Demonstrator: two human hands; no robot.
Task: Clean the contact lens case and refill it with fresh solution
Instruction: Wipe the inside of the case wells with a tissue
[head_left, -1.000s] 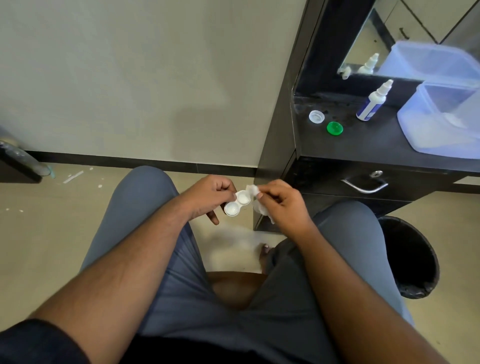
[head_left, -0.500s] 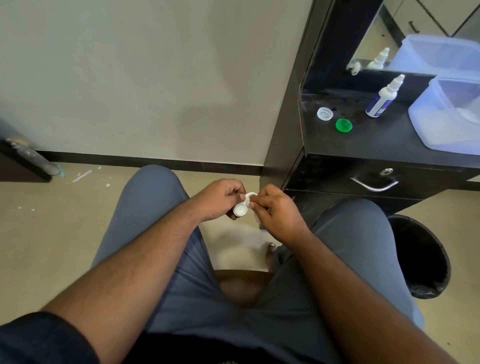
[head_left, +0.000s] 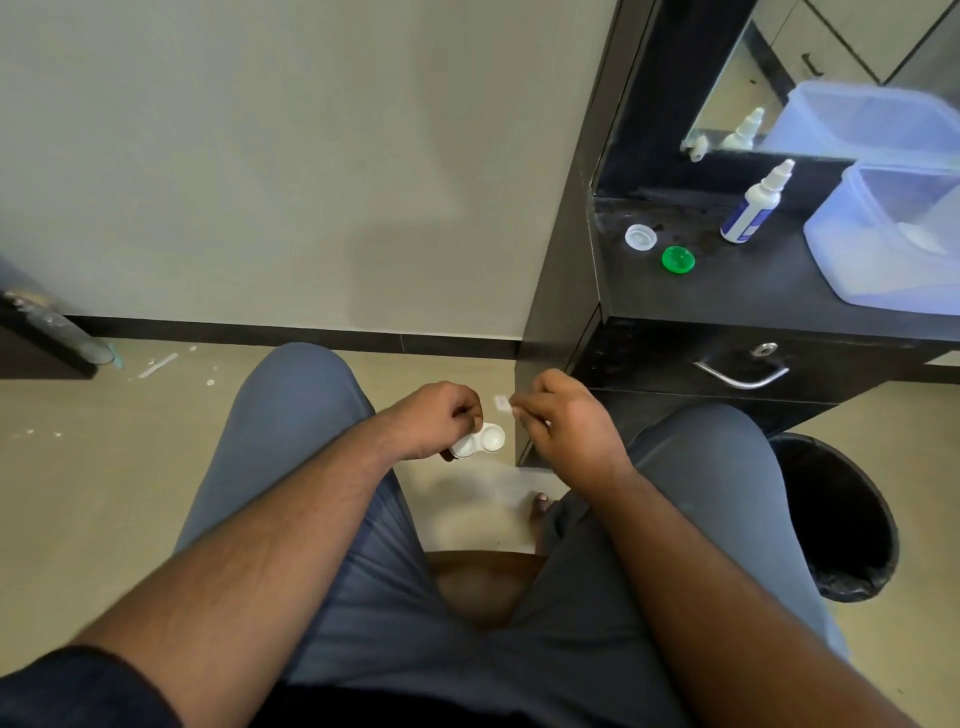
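Looking down from the head view, the solution bottle (head_left: 753, 208) at upper right carries a blue label, but its writing is too small to read. It stands upright on the dark surface (head_left: 727, 291), near a clear cap (head_left: 640, 237) and a green cap (head_left: 678, 259) that lie just beside each other toward the surface's left edge. A translucent plastic tub (head_left: 893, 234) fills the right end of the surface, and a mirror (head_left: 753, 93) behind repeats the bottle and tub.

At frame centre, the left hand (head_left: 434, 418) holds the white contact lens case (head_left: 480, 441); its grip is curled and pinching the case's left well from above, so both open wells stick out to the right below the knuckles. The right hand (head_left: 563, 423) sits just right of the case, apart from it, its grip pinching a small white scrap of tissue (head_left: 502, 402) at the fingertips.

Below the hands lies bare floor between the knees. A black bin (head_left: 841, 519) stands at right, beside the right thigh, under the drawer handle (head_left: 743, 376).
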